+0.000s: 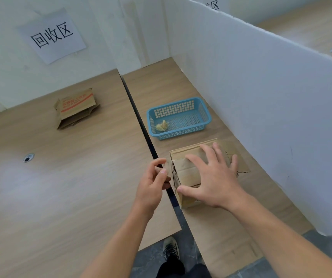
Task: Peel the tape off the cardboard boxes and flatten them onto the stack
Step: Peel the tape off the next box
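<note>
Across the frame we see two wooden surfaces side by side, the left table (60, 187) and the right table (161, 89), parted by a dark gap. Along the right table's far side stands a white partition (261, 97), and a paper sign (52, 35) hangs on the wall behind the left table. On the left table, well apart from both hands, lies the stack (74, 109) of flattened cardboard. On the right table a blue basket (181, 135) sits just beyond the cardboard box (187, 173), which stands near the gap. Our right hand (215, 177) lies flat on the box's top, fingers spread and straight, the thumb reaching down its near side. Our left hand (151, 185) hovers just beside the box's left edge, over the gap, thumb and fingertips pinching what looks like a clear strip of tape (168, 167) leading to the box's corner. Inside the basket lies a small crumpled wad (162, 126).
</note>
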